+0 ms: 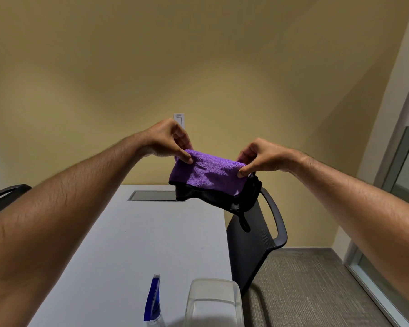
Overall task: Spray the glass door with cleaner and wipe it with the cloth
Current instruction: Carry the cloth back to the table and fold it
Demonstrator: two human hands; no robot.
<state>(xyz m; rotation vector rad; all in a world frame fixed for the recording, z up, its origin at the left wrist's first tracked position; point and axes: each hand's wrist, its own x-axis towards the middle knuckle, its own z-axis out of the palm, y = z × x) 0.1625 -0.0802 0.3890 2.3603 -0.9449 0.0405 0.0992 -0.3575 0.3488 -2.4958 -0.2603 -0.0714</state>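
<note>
Purple cloth (208, 172) hangs between both hands' fingers (184, 158), pinched at top corners w/ left hand (167, 140) & right hand (260, 156), above desk (132, 244). Soft, light, floppy; bunch it mid-fold.

White table (137, 244): spray bottle (152, 300), perhaps plastic container (214, 300).

The bottom edge cuts off the spray bottle (152, 300) and the clear container (214, 303). The left chair (3, 197) is mostly hidden behind the forearm. The wall plate (179, 119) is too small to read.
</note>
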